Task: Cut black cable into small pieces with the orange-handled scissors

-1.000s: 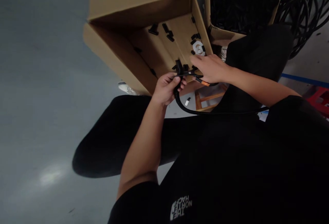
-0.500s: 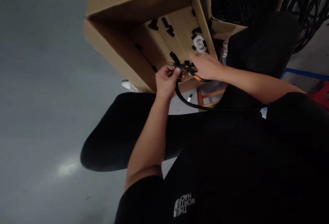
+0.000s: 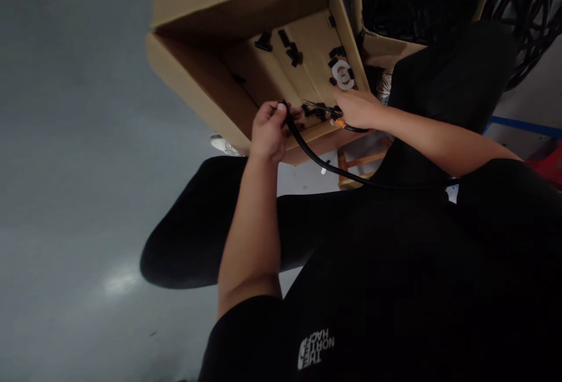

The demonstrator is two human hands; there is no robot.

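Note:
Over the near side of a cardboard box (image 3: pixel 188 78), my left hand (image 3: pixel 271 131) pinches the end of a long black rubber strip or hose (image 3: pixel 314 157). From there the strip curves down and right across my lap. My right hand (image 3: pixel 357 108) is closed around scissors (image 3: pixel 340 121) with black and orange handles, their blades pointing left toward my left hand. A gap separates the blades from the strip. Several short black pieces (image 3: pixel 293 53) lie on the box floor, some of them below the scissors. Two white rings (image 3: pixel 342 75) rest beside the right wall.
A second carton (image 3: pixel 386 48) full of black pieces stands at the upper right. Beyond it are coiled black hoses (image 3: pixel 527 13). Beneath the box's near edge shows a wooden frame (image 3: pixel 351 180). My knees flank the box.
My left hand has moved left and slightly up with the strip's end, away from the scissors. The scissors were at the strip before and are now apart from it.

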